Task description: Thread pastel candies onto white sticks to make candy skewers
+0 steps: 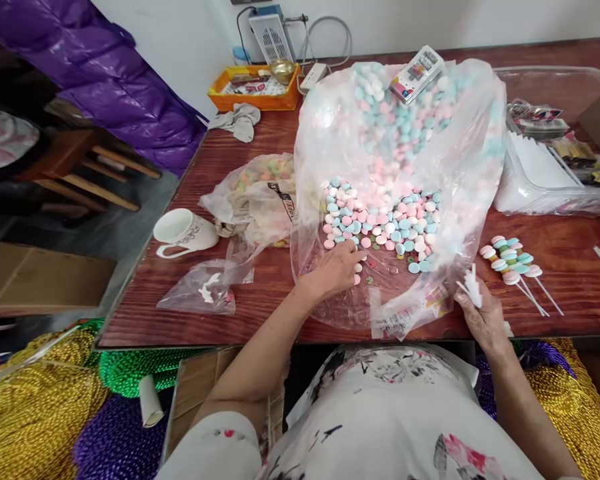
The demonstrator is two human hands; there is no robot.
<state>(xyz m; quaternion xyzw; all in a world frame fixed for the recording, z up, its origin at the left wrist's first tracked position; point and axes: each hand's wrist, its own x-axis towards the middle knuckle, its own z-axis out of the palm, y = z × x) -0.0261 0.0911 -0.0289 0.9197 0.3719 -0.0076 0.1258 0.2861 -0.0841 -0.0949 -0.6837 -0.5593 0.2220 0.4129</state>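
Note:
A large clear plastic bag (310,153) lies spread on the table, full of pink, white and blue button-shaped candies (405,223). My left hand (337,267) is at the bag's near side, fingers curled together among the loose candies; what they pinch is hidden. A few green and red ring-shaped pieces (373,264) lie beside its fingertips. At the bag's near right corner, my right hand (485,317) is closed around a bunch of white sticks (473,288). To its right lie several candy skewers (513,260), with candies stacked on white sticks.
On the left stand a white mug (180,230), a bag of colourful pieces (265,193) and a small clear bag (200,287). Behind are an orange tray (255,100) and a small card box (417,73) atop the candy bag. A clear bin (555,200) stands right.

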